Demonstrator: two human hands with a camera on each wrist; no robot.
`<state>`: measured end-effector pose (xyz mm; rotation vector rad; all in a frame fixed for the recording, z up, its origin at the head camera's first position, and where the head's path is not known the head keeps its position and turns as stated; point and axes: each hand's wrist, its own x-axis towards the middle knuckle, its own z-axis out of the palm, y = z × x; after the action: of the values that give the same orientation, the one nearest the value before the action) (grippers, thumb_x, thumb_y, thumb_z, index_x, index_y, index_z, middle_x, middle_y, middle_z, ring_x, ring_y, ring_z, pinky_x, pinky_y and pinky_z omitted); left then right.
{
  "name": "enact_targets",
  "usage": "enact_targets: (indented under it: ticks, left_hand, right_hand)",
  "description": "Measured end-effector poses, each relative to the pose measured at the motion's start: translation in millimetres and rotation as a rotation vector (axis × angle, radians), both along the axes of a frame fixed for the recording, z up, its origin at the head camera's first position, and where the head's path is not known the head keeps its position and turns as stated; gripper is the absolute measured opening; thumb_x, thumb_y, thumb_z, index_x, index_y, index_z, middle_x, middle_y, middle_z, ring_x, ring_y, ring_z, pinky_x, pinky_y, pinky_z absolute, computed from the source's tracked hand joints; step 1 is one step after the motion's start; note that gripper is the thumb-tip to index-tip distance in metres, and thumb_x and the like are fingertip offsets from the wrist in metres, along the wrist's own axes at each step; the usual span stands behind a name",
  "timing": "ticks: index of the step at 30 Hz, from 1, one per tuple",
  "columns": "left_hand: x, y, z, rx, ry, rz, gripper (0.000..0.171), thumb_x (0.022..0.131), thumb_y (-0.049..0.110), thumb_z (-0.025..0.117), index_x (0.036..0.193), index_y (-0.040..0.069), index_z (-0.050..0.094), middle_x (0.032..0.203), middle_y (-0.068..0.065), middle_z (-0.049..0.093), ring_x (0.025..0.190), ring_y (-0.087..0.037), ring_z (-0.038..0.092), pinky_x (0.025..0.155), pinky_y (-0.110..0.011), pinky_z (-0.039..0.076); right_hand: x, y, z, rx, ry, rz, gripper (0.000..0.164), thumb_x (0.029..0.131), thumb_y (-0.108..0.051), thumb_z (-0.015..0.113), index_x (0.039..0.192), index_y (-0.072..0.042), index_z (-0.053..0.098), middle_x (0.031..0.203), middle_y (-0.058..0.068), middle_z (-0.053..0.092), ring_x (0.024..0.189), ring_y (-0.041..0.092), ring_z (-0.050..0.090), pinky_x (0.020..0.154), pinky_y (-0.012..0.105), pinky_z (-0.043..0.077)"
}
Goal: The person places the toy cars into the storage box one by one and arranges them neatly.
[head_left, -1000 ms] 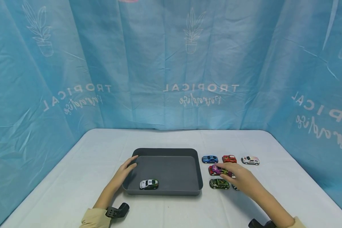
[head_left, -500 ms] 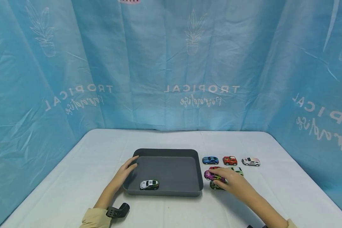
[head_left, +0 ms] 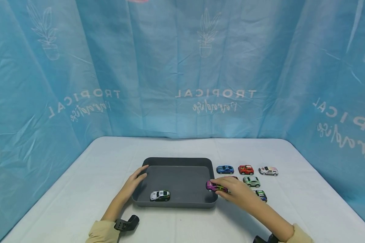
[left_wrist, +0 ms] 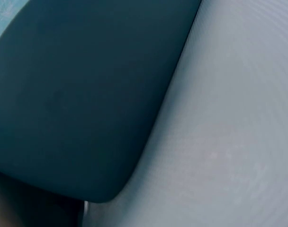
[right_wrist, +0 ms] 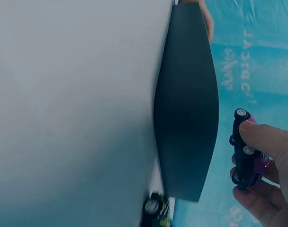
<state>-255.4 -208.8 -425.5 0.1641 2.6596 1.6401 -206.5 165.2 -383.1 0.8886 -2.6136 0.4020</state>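
My right hand (head_left: 235,191) pinches a purple toy car (head_left: 214,186) between thumb and fingers, above the right rim of a grey tray (head_left: 182,205). From the right wrist view, the purple car (right_wrist: 250,153) shows its dark underside and wheels, with the thumb pressed on it. My left hand (head_left: 130,185) rests at the tray's left rim, its fingers reaching over the edge. Inside the tray, a white and black toy car (head_left: 160,195) stands near the front left. The dark tray wall (left_wrist: 87,94) fills much of the left wrist view.
Right of the tray stand a blue car (head_left: 225,169), a red car (head_left: 246,169), a white car (head_left: 268,171), a light green car (head_left: 251,181) and a dark multicoloured car (head_left: 261,195). My right hand partly covers others. A blue curtain (head_left: 182,67) hangs behind the white table (head_left: 158,222).
My right hand has lifted the purple car from among the other cars and carried it left to the tray's right rim. The left hand has stayed at the left rim.
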Motion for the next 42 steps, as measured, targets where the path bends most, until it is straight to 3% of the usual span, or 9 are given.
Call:
enact_targets:
  ticks: [19,30,42]
  left_hand:
    - [-2.1,0,-3.0,-0.013,0.002,0.007,0.05,0.095,0.032,0.04,0.141,0.013,0.033,0.149,-0.017,0.025,0.138,-0.04,0.017,0.109,-0.06,0.016]
    - [-2.4,0,-2.5,-0.004,0.011,-0.004,0.05,0.095,0.031,0.04,0.141,0.013,0.033,0.149,-0.017,0.025,0.138,-0.04,0.018,0.109,-0.06,0.017]
    - [-2.9,0,-1.8,0.008,0.003,-0.003,0.05,0.095,0.03,0.041,0.14,0.012,0.033,0.149,-0.017,0.026,0.138,-0.039,0.017,0.11,-0.059,0.017]
  right_hand:
    - [-13.0,-57,10.6,-0.005,0.113,0.212,0.04,0.08,-0.024,0.068,0.118,-0.019,0.061,0.106,-0.005,0.066,0.097,0.01,0.062,0.077,0.023,0.053]
    - [-16.4,-88,15.0,-0.079,-0.012,0.213,0.039,0.082,-0.024,0.066,0.12,-0.022,0.059,0.112,-0.005,0.065,0.104,0.011,0.06,0.084,0.027,0.053]
    - [-30.3,-124,18.4,-0.033,-0.159,0.154,0.037,0.084,-0.026,0.063,0.121,-0.026,0.058,0.119,-0.005,0.062,0.11,0.012,0.058,0.089,0.032,0.051]
